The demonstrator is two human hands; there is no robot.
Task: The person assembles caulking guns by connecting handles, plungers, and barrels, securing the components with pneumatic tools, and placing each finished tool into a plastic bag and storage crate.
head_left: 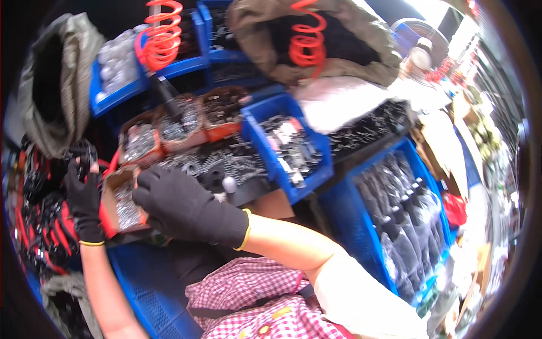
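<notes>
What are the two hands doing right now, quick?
Left hand: black glove, fingers curled on a dark part; grip looks closed.
Right hand: black glove, resting on the small cardboard box of metal bits; open or closed cannot be told.

Workshop assembly bench, blue parts bins [293, 147], cardboard boxes of small metal hardware [186, 127], red coiled air hoses [161, 37]

Small brown cardboard box [121, 200], open-topped, filled with small shiny metal parts [127, 210]. Sits tilted at the left front edge of the worktop [248, 189], below a row of similar brown boxes. Right side of the box covered by a black-gloved right hand [180, 206], fingers [148, 192] curled over its rim. Black-gloved left hand [83, 198] just beside its left wall, gripping a small dark part [83, 155]; detail blurred.
</notes>
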